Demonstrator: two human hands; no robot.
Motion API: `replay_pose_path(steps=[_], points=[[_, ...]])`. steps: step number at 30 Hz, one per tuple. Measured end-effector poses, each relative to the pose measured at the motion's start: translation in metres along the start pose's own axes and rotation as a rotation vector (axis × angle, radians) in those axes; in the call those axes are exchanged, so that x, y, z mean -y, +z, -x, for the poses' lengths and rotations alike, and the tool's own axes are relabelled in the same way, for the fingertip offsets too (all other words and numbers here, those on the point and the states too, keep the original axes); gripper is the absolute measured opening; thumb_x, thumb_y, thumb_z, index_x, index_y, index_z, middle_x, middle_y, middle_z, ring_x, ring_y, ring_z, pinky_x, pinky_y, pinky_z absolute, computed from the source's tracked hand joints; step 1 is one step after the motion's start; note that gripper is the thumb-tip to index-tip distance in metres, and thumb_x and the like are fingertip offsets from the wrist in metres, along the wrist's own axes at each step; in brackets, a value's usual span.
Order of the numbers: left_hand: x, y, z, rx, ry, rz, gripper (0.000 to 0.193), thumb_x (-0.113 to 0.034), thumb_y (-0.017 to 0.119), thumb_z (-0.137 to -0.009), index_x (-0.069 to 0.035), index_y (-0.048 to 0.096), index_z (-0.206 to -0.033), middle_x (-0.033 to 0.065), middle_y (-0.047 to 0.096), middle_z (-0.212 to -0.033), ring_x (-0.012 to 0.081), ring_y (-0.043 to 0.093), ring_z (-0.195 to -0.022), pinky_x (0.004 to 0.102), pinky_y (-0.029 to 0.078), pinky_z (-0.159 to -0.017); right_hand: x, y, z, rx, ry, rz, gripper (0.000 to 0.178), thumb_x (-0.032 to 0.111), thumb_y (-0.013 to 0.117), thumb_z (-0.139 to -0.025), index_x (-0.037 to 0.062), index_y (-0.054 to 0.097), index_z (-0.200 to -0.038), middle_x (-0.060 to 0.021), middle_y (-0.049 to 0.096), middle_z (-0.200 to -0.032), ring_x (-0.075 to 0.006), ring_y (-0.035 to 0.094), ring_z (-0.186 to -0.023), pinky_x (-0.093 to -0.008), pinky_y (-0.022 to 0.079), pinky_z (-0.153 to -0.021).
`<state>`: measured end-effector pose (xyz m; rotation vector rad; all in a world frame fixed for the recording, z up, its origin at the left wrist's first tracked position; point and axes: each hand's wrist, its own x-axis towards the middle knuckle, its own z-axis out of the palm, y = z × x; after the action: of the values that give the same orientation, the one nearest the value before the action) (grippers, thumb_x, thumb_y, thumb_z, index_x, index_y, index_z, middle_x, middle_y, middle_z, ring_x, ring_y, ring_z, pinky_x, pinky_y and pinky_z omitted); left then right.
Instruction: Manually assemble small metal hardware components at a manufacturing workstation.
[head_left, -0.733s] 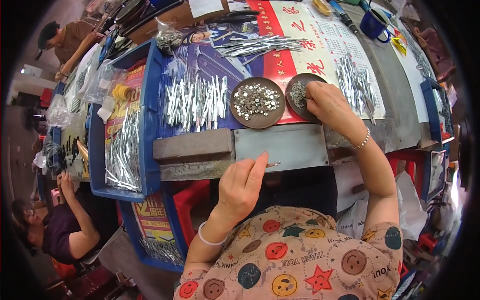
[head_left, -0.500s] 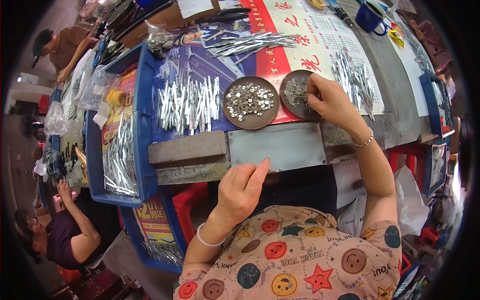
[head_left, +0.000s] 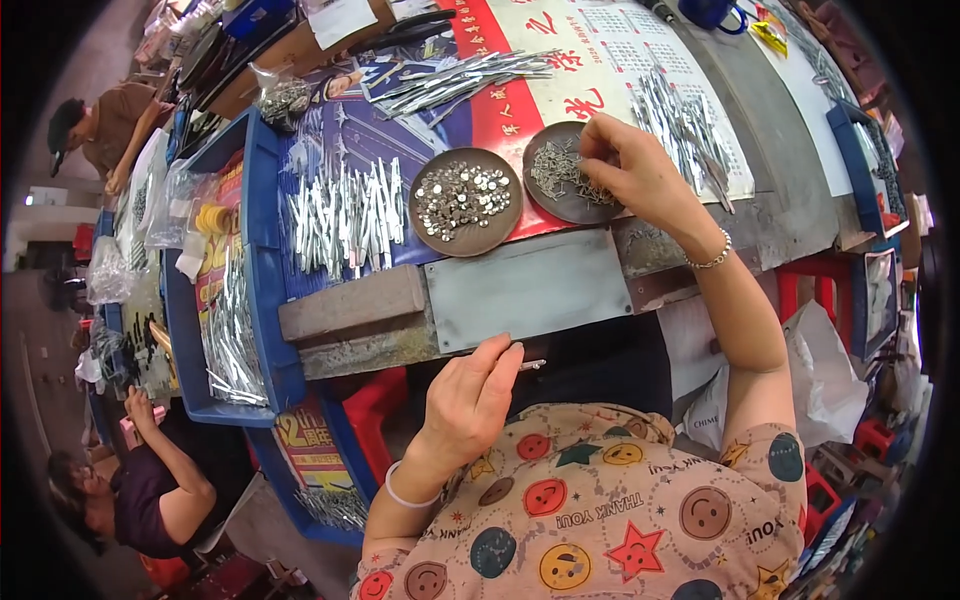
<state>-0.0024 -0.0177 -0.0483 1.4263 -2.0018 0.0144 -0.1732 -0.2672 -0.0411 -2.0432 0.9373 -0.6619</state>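
My left hand [head_left: 466, 405] is closed in front of the bench edge. The end of a small silvery metal piece [head_left: 532, 365] sticks out past its fingers; the rest is hidden. My right hand [head_left: 640, 172] reaches over a round brown dish [head_left: 545, 205] holding many small metal pins [head_left: 558, 168]. Its fingertips are pinched together among the pins at the dish's right side, and what they hold is too small to tell. Beside it, a second brown dish [head_left: 422, 232] holds small shiny round metal pieces [head_left: 462, 200]. A grey metal plate [head_left: 530, 288] lies between my hands.
Thin metal strips [head_left: 348, 215] lie left of the dishes, with more strips [head_left: 465, 80] behind and another pile [head_left: 685, 130] at right. A blue tray [head_left: 285, 340] of strips and a wooden block [head_left: 352, 303] are at left. One person [head_left: 165, 480] sits at lower left.
The view has shifted slightly. My left thumb has come down against the fingers, and the hand sits a bit lower. My right fingertips have moved within the pin dish.
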Motion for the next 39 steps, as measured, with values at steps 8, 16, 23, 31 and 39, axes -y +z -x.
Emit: replay_pose_path(steps=[8, 16, 23, 31, 39], points=[[-0.005, 0.000, 0.002, 0.001, -0.095, 0.199, 0.038, 0.011, 0.064, -0.070, 0.005, 0.056, -0.107, 0.0195, 0.063, -0.101, 0.0290, 0.062, -0.075, 0.0341, 0.051, -0.065, 0.012, -0.001, 0.004, 0.051, 0.141, -0.122, 0.012, 0.005, 0.063, -0.084, -0.0003, 0.052, -0.088, -0.0009, 0.055, -0.068, -0.0055, 0.053, -0.054, -0.0198, 0.040, -0.048], [-0.001, 0.002, 0.004, 0.046, 0.025, 0.038, 0.035, 0.002, 0.061, -0.070, 0.007, 0.059, -0.105, 0.0203, 0.062, -0.102, 0.0224, 0.061, -0.069, 0.0299, 0.048, -0.060, 0.007, 0.002, 0.003, 0.069, 0.140, -0.127, 0.008, 0.004, 0.060, -0.086, -0.0029, 0.056, -0.088, 0.0000, 0.056, -0.070, -0.0054, 0.053, -0.057, -0.0198, 0.043, -0.052], [-0.006, -0.007, 0.004, 0.072, -0.387, 0.570, 0.025, 0.009, 0.057, -0.081, 0.007, 0.057, -0.107, 0.0186, 0.064, -0.101, 0.0246, 0.064, -0.073, 0.0293, 0.053, -0.067, 0.011, -0.001, 0.004, 0.097, 0.108, -0.075, 0.010, 0.003, 0.056, -0.088, -0.0036, 0.060, -0.094, 0.0000, 0.055, -0.070, -0.0052, 0.052, -0.058, -0.0205, 0.043, -0.053], [-0.001, -0.003, 0.007, -0.077, -0.988, 1.656, 0.022, -0.008, 0.051, -0.094, 0.002, 0.056, -0.113, 0.0138, 0.064, -0.095, 0.0112, 0.056, -0.070, 0.0234, 0.047, -0.067, 0.011, 0.004, -0.002, 0.077, 0.132, -0.231, 0.011, 0.003, 0.051, -0.089, -0.0025, 0.056, -0.097, 0.0005, 0.054, -0.073, -0.0038, 0.048, -0.057, -0.0198, 0.041, -0.053], [0.006, 0.012, 0.006, -0.214, -1.072, 2.240, 0.016, -0.014, 0.053, -0.094, -0.002, 0.057, -0.104, 0.0123, 0.062, -0.089, 0.0141, 0.055, -0.067, 0.0269, 0.044, -0.063, 0.057, 0.010, 0.033, 0.103, 0.086, -0.336, 0.012, -0.001, 0.051, -0.083, -0.0011, 0.052, -0.095, -0.0030, 0.054, -0.081, -0.0073, 0.051, -0.072, -0.0240, 0.045, -0.064]])
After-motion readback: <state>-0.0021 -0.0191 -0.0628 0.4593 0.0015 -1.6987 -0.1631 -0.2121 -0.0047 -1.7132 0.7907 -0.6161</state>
